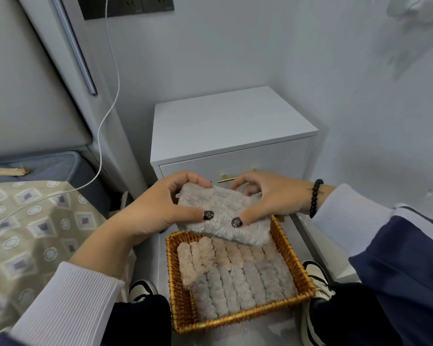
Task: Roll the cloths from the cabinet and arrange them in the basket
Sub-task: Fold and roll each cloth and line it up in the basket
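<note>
Both hands hold 1 fuzzy grey cloth [224, 216] in the air, just above the far edge of the basket [238, 317]. Left hand [158, 208] grips the cloth's left end, thumb on the near face, fingers curled over the top edge. Right hand [273, 198] grips the right end the same way, thumb pressed on the near face, fingers curled behind. Cloth looks folded or partly rolled into a thick flat pad, tilted down to the right. Wicker basket sits on a pale surface between the person's shoes, in front of the cabinet [231, 131]. Inside it, rolled cloths [235, 278] lie packed side by side in 2 rows: pinkish ones at the far side, grey ones at the near side. White cabinet stands in the corner, with a gold handle [226, 179] partly hidden behind the hands. Black bead bracelet [315, 198] on the right wrist. Bed with patterned cover [33, 236] at left, white cable [105, 121] hanging down the wall from a socket.
</note>
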{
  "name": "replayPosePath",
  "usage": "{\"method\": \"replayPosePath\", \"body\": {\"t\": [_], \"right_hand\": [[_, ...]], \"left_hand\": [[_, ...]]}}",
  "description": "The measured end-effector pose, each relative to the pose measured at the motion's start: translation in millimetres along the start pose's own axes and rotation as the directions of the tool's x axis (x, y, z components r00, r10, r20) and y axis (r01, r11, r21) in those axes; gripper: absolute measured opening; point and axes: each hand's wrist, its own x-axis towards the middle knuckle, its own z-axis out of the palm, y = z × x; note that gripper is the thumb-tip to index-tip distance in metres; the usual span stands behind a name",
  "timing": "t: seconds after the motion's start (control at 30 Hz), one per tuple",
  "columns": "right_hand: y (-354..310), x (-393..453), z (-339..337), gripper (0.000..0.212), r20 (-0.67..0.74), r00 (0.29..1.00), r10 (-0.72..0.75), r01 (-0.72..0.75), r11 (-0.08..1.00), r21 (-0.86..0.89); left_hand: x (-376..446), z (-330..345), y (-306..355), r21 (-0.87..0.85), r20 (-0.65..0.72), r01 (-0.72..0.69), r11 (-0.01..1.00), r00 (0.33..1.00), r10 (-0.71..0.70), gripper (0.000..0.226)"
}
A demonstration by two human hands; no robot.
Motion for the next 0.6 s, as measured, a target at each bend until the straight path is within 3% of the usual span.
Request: {"method": "replayPosePath", "body": {"t": [0.1, 0.2, 0.3, 0.4, 0.5, 0.6], "right_hand": [[-6.4, 10.7, 16.5, 0.068, 0.098, 0.994, -0.041, 0.05, 0.995, -0.088], [-12.0, 26.9, 39.9, 0.056, 0.116, 0.99, -0.075, 0.086, 0.992, -0.094], [-14.3, 47.3, 58.8, 0.051, 0.034, 0.998, -0.058, 0.061, 0.992, -0.108], [-11.4, 69.5, 72.0, 0.039, -0.103, 0.995, -0.01, 0.004, 0.998, -0.065], [-4.1, 89.9, 93.5, 0.023, -0.205, 0.977, 0.049, -0.054, 0.998, -0.015], [7.4, 107.3, 126.4, 0.009, -0.247, 0.969, 0.019, -0.039, 0.996, -0.077]], "left_hand": [[-1.0, 0.2, -3.9, -0.011, -0.025, -0.001, 1.0, 1.0, 0.0, 0.073], [0.4, -2.0, -9.5, 0.01, -0.127, 0.002, 1.0, 0.992, 0.0, 0.077], [1.4, -7.8, -17.1, 0.128, -0.265, 0.047, 0.991, 0.964, -0.011, 0.072], [5.4, -8.7, -25.4, 0.216, -0.442, 0.159, 0.963, 0.895, -0.049, 0.065], [11.7, -7.7, -38.5, 0.165, -0.515, 0.342, 0.925, 0.83, -0.215, 0.046], [20.0, -5.5, -57.6, -0.082, -0.369, 0.455, 0.887, 0.813, -0.451, 0.013]]}}
